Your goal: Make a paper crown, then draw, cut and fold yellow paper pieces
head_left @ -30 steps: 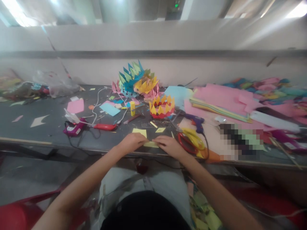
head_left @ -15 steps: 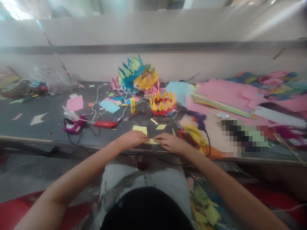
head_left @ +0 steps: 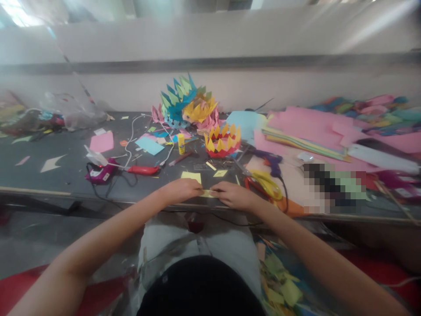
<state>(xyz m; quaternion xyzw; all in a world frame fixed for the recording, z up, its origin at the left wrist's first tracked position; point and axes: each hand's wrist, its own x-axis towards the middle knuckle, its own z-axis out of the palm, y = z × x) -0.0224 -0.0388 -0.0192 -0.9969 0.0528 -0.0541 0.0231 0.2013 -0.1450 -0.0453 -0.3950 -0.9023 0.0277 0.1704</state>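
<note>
Near the table's front edge, a small strip of yellow paper (head_left: 207, 193) spans the gap between my hands. My left hand (head_left: 184, 190) has its fingers closed on the strip's left end. My right hand (head_left: 233, 195) pinches the right end. Just beyond my left hand lies a flat yellow paper piece (head_left: 191, 176). A smaller yellow scrap (head_left: 220, 174) rests past my right fingertips. Behind these stands a red and yellow paper crown (head_left: 223, 147), apart from both hands.
Scissors with yellow handles (head_left: 267, 184) and a blue glue gun (head_left: 271, 160) lie to the right. A yellow glue stick (head_left: 181, 144) stands behind. Left are a red-handled tool (head_left: 143, 170) and a purple box (head_left: 101, 172). Paper crowns (head_left: 187, 107) and pink sheets (head_left: 305, 129) sit farther back.
Both hands stay almost in place on the yellow strip, which looks slightly narrower between the fingers. The whole view has shifted very slightly.
</note>
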